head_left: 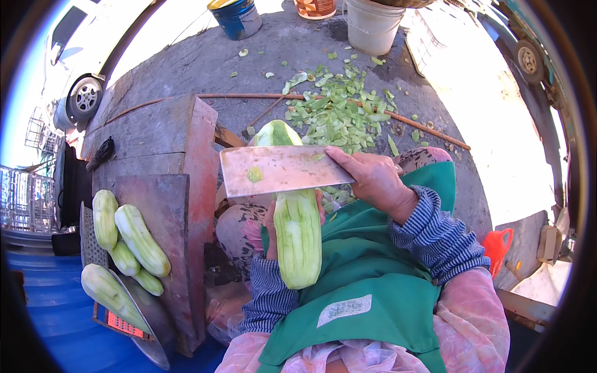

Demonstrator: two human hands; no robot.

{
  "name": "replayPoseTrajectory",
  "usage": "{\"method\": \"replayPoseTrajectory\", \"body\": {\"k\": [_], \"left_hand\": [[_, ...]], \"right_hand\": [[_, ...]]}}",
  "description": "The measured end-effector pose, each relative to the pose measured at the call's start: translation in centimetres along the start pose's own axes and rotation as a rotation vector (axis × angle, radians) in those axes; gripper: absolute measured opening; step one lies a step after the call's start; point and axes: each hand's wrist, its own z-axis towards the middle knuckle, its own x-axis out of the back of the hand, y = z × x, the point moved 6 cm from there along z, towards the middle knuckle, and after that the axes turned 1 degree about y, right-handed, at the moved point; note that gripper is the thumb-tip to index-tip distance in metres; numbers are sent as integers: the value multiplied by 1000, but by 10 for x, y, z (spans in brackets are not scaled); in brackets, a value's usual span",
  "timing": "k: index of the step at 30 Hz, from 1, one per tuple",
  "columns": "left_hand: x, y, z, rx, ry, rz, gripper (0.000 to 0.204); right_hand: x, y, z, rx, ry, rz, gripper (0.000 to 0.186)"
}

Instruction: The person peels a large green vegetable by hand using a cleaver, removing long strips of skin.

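Observation:
My right hand [375, 181] grips a broad cleaver [289, 171] at its right end, thumb pressed along the blade. The blade lies level across the upper part of a long pale green gourd [298, 242]; a scrap of green sticks to the metal. Mostly hidden behind the gourd, my left hand [270, 225] holds it from beneath, with fingers showing at both sides. The gourd's lower part is peeled in lengthwise strips, while its far tip keeps some darker green skin. Green peelings [336, 105] are heaped on the ground beyond it.
Several peeled gourds [142, 239] lie on a metal tray at the left, beside a worn wooden bench [155, 193]. A long wooden pole [429, 129] crosses the ground. A white bucket [373, 28] and blue bucket [239, 20] stand far off. An orange bag [496, 252] is at the right.

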Motion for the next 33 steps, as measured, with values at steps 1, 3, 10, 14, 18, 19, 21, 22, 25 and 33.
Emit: {"method": "replayPoseTrajectory", "body": {"k": [1, 3, 10, 14, 18, 19, 21, 22, 25, 33], "left_hand": [[1, 2, 0, -4, 6, -21, 83], [5, 5, 0, 0, 14, -59, 80], [15, 4, -2, 86, 26, -183, 70], [12, 0, -4, 83, 13, -158, 66], [0, 1, -6, 43, 37, -138, 64], [-1, 0, -9, 100, 33, -186, 63], [-2, -1, -8, 101, 27, -169, 61], [-10, 0, -8, 48, 27, -103, 61], [6, 0, -7, -34, 174, 44, 67], [-10, 1, -8, -149, 447, 109, 70]], "right_hand": [[-3, -16, 0, 65, 6, 11, 59], [-6, -37, 2, 154, -6, 9, 59], [-12, -6, 8, 105, 45, -126, 60], [-17, 15, 5, 60, 63, -143, 61], [-22, 36, 7, -12, 130, -158, 59], [-21, 51, 5, -121, 117, -146, 61], [-18, 63, -2, -216, 95, -164, 56], [-14, 63, -4, -267, 83, -171, 53], [-6, 32, -3, -184, 84, -39, 61], [-10, -21, 11, 119, 81, -95, 66]]}}
